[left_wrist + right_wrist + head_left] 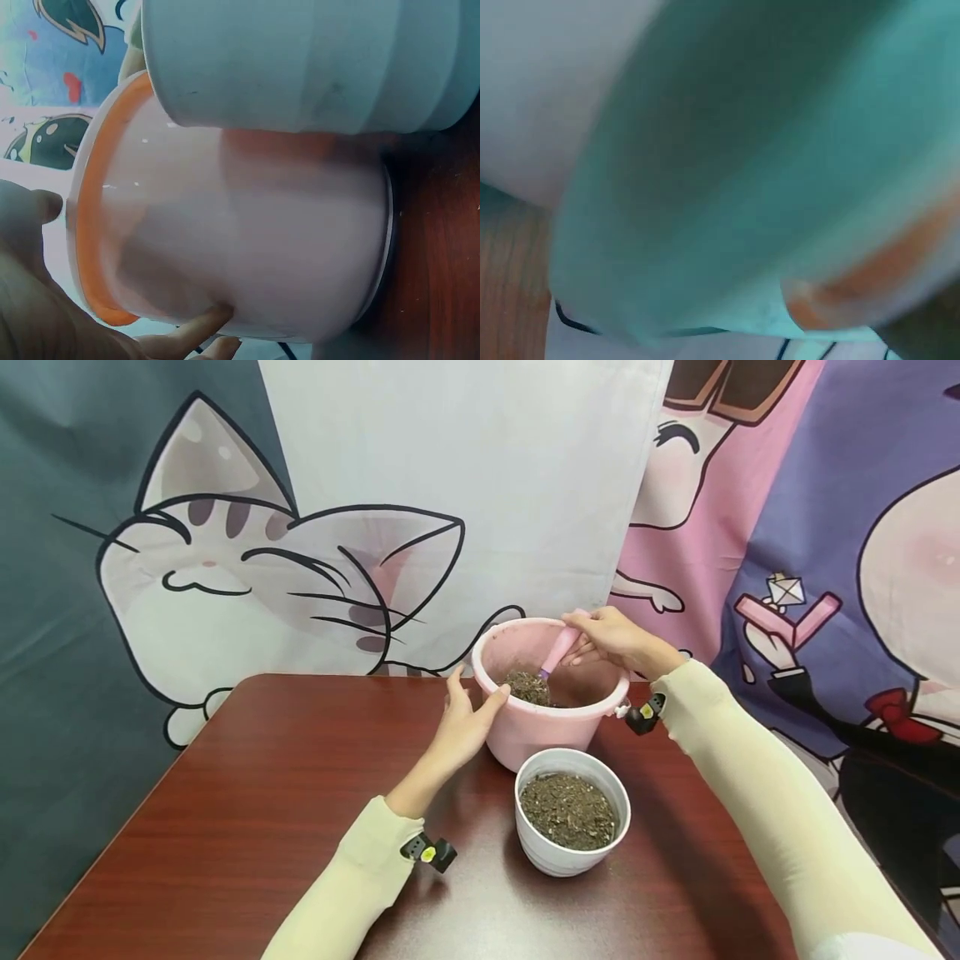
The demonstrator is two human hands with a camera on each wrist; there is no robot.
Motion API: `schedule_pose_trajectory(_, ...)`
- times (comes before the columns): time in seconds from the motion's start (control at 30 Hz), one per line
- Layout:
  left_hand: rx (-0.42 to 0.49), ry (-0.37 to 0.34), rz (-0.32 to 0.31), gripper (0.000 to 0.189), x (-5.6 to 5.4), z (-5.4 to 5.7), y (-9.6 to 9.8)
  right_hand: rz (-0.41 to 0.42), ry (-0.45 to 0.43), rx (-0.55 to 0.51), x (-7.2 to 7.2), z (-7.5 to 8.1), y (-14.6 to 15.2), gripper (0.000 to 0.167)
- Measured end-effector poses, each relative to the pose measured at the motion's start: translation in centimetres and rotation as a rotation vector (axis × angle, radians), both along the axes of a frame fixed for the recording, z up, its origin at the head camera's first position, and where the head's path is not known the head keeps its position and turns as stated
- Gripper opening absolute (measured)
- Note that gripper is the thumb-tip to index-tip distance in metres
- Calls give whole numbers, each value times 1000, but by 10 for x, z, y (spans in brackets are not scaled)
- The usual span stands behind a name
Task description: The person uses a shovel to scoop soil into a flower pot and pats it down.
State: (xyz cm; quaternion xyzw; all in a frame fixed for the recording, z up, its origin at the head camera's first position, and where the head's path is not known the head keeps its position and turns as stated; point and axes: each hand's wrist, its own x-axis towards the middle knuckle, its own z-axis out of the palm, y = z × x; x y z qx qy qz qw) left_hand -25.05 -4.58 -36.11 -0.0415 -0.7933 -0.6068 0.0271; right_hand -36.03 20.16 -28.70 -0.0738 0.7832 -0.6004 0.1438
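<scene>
My right hand [611, 639] grips the pink handle of a garden trowel [561, 649], reaching over the rim of a pink bucket [536, 739]. The trowel slants down into the bucket, with a heap of dark soil [527, 687] at its blade. At the bucket's left side is my left hand [467, 727], its thumb at the rim. In the left wrist view, the extended fingers [202, 326] touch the bucket wall. A white pot [558, 858] stands in front of the bucket, holding soil [570, 810]. The right wrist view is mostly blurred.
Both vessels stand on a reddish-brown wooden table [247, 810], near its far edge. Behind it hangs a cloth backdrop [480, 443] printed with a cartoon cat and figures. Wrist cameras [429, 852] sit on both pale sleeves [360, 868].
</scene>
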Motion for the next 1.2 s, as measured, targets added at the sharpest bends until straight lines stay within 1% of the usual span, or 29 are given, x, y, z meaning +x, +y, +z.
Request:
schedule_pose_trajectory(0.1, -42, 16, -5, 90, 2, 3, -2, -37, 7, -40, 5, 2, 9, 36)
schedule_pose_trajectory(0.23, -99, 55, -27, 85, 5, 7, -5, -85, 6, -102, 12, 4, 21, 35)
schedule_pose_trajectory(0.3, -124, 80, -38, 83, 8, 9, -7, -122, -1, -140, 16, 3, 26, 34)
schedule_pose_trajectory(0.47, -169, 157, -66, 82, 16, 13, -9, -233, -5, -288, 28, 2, 37, 34)
schedule_pose_trajectory(0.6, -188, 210, -93, 82, 22, 17, -8, -299, 36, -326, 37, 0, 42, 35)
schedule_pose_trajectory(0.7, -243, 223, -79, 82, 27, 19, -6, -333, 67, -323, 43, -2, 45, 36)
schedule_pose_trajectory(0.83, -350, 205, -13, 82, 32, 21, -6, -358, 72, -331, 46, -7, 46, 37)
schedule_pose_trajectory(0.97, -408, 209, 34, 78, 36, 24, -7, -370, 78, -340, 49, -8, 46, 38)
schedule_pose_trajectory(1.03, -431, 215, 42, 74, 38, 26, -7, -361, 84, -348, 51, -7, 47, 40)
schedule_pose_trajectory(1.2, -469, 223, 36, 67, 41, 29, -8, -291, 104, -374, 57, -2, 50, 47)
